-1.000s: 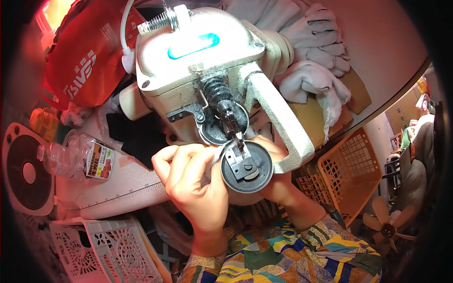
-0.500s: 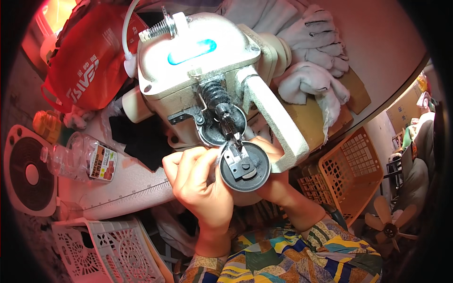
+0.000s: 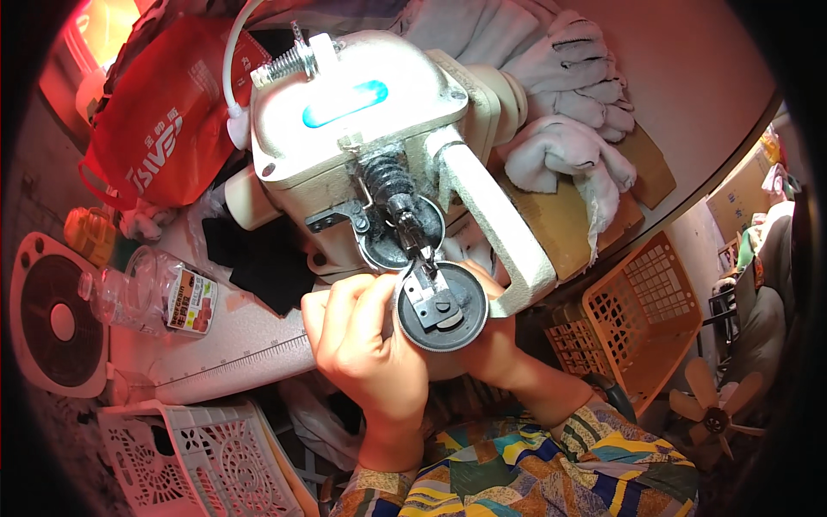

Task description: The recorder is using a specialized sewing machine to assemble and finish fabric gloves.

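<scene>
A cream industrial sewing machine (image 3: 362,129) with a curved arm (image 3: 508,233) fills the middle. At its front is a black toothed disc (image 3: 469,310) with a metal plate, below the needle mechanism (image 3: 398,194). My left hand (image 3: 366,353) is closed at the disc's left side, its fingers curled; what they grip is hidden. My right hand (image 3: 491,349) is behind and to the right of the disc, beside the curved arm, its fingers mostly hidden.
Red bag (image 3: 172,121), black fabric (image 3: 250,258), clear jars (image 3: 155,289) and box fan (image 3: 60,314) are left; white gloves (image 3: 577,112) on cardboard (image 3: 650,168) are right. A white basket (image 3: 207,452), orange basket (image 3: 637,327) and small fan (image 3: 715,405) sit lower.
My left hand has shifted right, its curled fingers closer to the disc. The machine appears slightly lower and further left in view. My right hand stays behind the disc.
</scene>
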Demonstrator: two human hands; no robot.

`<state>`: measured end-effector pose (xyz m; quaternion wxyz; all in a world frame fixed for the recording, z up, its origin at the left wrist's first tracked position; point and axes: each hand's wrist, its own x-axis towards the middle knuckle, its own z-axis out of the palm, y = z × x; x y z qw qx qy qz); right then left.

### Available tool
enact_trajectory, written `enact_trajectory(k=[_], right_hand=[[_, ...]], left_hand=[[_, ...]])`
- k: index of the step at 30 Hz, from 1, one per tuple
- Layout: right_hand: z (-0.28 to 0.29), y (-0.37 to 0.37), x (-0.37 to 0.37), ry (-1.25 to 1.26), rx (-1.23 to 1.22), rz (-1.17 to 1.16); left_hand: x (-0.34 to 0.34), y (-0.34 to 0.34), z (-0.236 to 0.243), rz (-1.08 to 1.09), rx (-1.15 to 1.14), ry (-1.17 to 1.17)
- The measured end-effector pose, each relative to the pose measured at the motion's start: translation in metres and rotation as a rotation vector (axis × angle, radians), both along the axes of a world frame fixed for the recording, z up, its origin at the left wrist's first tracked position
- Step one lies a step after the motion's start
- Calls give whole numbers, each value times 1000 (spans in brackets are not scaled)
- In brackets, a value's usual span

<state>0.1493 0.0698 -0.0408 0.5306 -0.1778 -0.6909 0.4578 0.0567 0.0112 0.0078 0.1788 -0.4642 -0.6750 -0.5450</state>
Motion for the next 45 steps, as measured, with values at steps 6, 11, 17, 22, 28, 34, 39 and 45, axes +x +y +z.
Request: enact_trajectory(k=[6, 11, 17, 22, 28, 34, 39, 45], right_hand=[[-2, -32, -2, -195, -26, -67], [-10, -27, -5, -235, 268, -139], [-8, -29, -3, -241, 241, -143], [-6, -28, -3, -255, 257, -175], [-3, -28, -1, -324, 297, -188], [-12, -33, 6, -550, 417, -219], [-7, -35, 8, -578, 410, -216], [-5, -37, 9, -571, 488, -243]], left_hand=[[-6, -9, 17, 61, -95, 78], [-9, -7, 8, -13, -26, 11], [-5, -10, 1, -56, -56, -142], [-9, -5, -8, -112, 15, -94], [-14, -8, -25, -161, 52, -105], [-23, -19, -31, -105, -105, 314], [-18, -16, -11, -288, -147, 138], [-25, -7, -17, -491, -71, -366]])
